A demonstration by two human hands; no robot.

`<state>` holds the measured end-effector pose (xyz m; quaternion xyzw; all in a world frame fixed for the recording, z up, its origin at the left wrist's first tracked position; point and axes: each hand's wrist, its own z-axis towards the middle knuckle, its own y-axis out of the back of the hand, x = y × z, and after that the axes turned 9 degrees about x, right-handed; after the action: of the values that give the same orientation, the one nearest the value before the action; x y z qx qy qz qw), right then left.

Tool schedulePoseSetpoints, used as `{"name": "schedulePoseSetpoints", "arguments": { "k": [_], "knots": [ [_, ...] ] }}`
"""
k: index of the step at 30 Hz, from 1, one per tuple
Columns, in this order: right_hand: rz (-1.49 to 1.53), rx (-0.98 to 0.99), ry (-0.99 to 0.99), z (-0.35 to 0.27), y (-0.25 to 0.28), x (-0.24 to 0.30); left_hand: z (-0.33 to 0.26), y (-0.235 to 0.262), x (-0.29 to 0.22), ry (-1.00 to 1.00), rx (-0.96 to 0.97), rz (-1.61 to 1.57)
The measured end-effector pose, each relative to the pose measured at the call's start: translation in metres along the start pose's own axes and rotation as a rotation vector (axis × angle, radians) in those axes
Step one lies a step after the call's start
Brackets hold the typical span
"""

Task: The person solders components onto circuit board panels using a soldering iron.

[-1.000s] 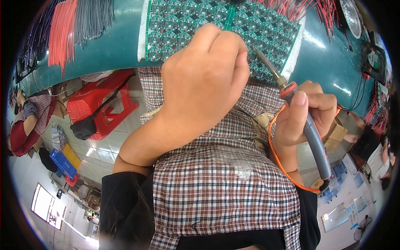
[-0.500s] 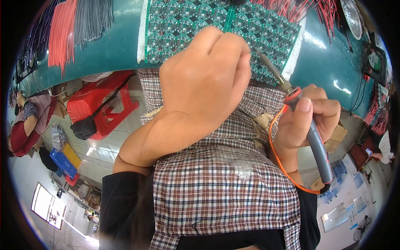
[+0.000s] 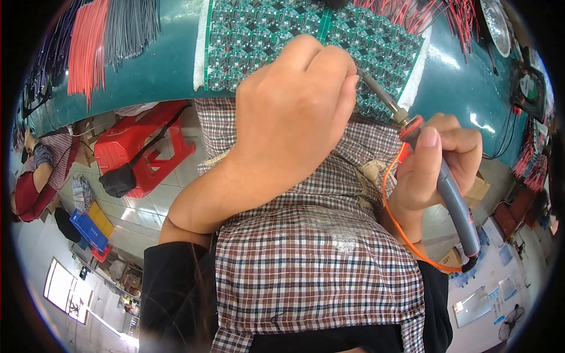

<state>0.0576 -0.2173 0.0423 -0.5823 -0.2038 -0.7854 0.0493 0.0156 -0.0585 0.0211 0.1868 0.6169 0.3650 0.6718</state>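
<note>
My left hand is curled into a loose fist over the near edge of a green panel of small round circuit boards. What lies under its fingers is hidden. My right hand grips a soldering iron with a grey handle and red collar. Its metal shaft slants up-left to the fingertips of the left hand, where the tip disappears. An orange cord loops from the handle down past my wrist.
The panel lies on a teal bench mat. Bundles of red wires and grey wires lie at the left, with more red wires at top right. Below are a red stool, a blue crate and a seated person.
Almost nothing: the right hand and iron shifted only slightly, and the left hand stays curled over the panel's near edge.
</note>
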Motion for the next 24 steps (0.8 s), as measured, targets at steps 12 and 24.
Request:
{"name": "schedulePoseSetpoints", "arguments": {
  "k": [12, 24],
  "knots": [
    [0.070, 0.036, 0.079, -0.001, 0.015, -0.001, -0.002, 0.013, -0.003, 0.037, -0.013, -0.020],
    [0.017, -0.022, 0.102, 0.010, 0.001, -0.010, 0.008, 0.009, -0.001, 0.032, -0.039, 0.001]
  ]
}}
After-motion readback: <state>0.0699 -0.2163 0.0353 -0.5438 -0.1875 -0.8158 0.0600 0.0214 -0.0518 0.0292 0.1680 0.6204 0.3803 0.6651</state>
